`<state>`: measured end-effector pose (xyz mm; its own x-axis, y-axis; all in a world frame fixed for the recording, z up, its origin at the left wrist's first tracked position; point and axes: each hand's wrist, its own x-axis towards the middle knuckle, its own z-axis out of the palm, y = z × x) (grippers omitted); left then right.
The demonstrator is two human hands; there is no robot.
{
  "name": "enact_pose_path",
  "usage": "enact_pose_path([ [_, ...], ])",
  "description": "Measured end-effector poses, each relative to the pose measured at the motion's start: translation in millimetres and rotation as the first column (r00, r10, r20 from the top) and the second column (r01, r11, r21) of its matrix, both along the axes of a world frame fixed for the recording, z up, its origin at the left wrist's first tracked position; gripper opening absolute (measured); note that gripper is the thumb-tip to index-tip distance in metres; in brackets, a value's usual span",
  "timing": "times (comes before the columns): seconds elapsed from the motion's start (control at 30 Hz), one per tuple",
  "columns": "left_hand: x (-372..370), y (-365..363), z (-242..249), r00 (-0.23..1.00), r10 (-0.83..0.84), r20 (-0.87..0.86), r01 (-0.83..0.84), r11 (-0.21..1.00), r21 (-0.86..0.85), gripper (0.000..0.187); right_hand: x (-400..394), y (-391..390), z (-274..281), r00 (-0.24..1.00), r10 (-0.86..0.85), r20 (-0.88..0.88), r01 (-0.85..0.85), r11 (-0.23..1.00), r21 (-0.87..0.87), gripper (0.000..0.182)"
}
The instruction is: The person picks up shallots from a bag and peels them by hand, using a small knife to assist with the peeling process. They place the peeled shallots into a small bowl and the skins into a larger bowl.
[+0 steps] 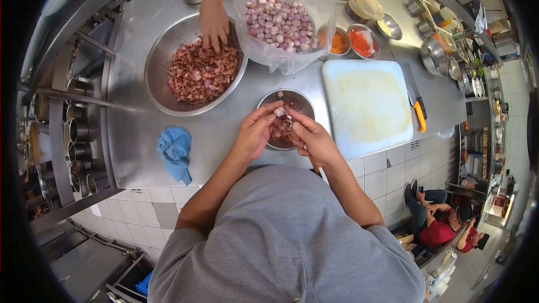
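Note:
My left hand is closed, its fingertips pinching a pale, partly peeled shallot. My right hand is closed close beside it, thumb and forefinger at the shallot's loose skin. From under that palm a thin brownish handle sticks out, seemingly of a small knife; its blade is hard to make out. Below both hands stands a small steel bowl holding reddish shallots or skins, partly hidden by my fingers. Past it lies an open clear plastic bag full of peeled shallots.
Another person's hand reaches into a large steel bowl of shallot skins at the left. A blue cloth lies nearer me. To the right are a white cutting board, a yellow-handled knife and a bowl of shredded carrot.

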<state>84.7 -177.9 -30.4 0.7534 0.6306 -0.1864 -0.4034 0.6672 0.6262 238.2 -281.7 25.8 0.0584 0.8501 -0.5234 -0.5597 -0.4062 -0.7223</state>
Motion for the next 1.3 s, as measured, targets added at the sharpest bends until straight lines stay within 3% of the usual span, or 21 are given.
enact_pose_path([
  [0.17, 0, 2, -5, 0.993, -0.027, -0.119, 0.033, 0.998, 0.045, 0.033, 0, -1, -6, 0.999, 0.038, 0.013, -0.038, 0.999, 0.033, 0.039],
  [0.4, 2, 3, 3, 0.998, 0.013, -0.062, -0.018, 0.997, -0.074, 0.028, 10, 4, -4, 0.99, 0.029, 0.136, -0.03, 1.0, 0.007, 0.045],
  [0.47, 3, 4, -1, 0.997, 0.05, -0.05, -0.055, 0.993, -0.101, 0.023, 1, 5, 3, 0.952, 0.0, 0.305, 0.0, 1.0, 0.001, 0.048],
  [0.6, 3, 2, -8, 0.996, 0.086, -0.021, -0.088, 0.993, -0.074, 0.02, 2, -2, 0, 0.985, 0.062, 0.161, -0.07, 0.997, 0.044, 0.048],
  [0.67, 2, 1, -10, 0.997, 0.083, -0.009, -0.083, 0.997, 0.003, 0.019, 3, -1, 2, 0.973, 0.157, 0.17, -0.169, 0.984, 0.062, 0.046],
  [0.8, 3, -1, -8, 0.996, 0.089, -0.012, -0.087, 0.991, 0.101, 0.021, -1, 1, 3, 0.937, 0.146, 0.318, -0.165, 0.986, 0.032, 0.044],
  [0.9, 4, -3, 2, 0.994, 0.112, -0.001, -0.111, 0.992, 0.067, 0.024, 0, 2, 4, 0.939, 0.082, 0.334, -0.105, 0.993, 0.052, 0.04],
  [1.07, 3, -1, -6, 0.999, 0.035, -0.015, -0.035, 0.999, -0.027, 0.028, 3, 0, -7, 0.993, -0.055, 0.102, 0.054, 0.999, 0.005, 0.039],
  [1.3, 1, 3, -4, 0.999, 0.045, 0.013, -0.042, 0.988, -0.146, 0.025, 0, 1, -1, 0.988, -0.075, 0.132, 0.082, 0.996, -0.046, 0.049],
])
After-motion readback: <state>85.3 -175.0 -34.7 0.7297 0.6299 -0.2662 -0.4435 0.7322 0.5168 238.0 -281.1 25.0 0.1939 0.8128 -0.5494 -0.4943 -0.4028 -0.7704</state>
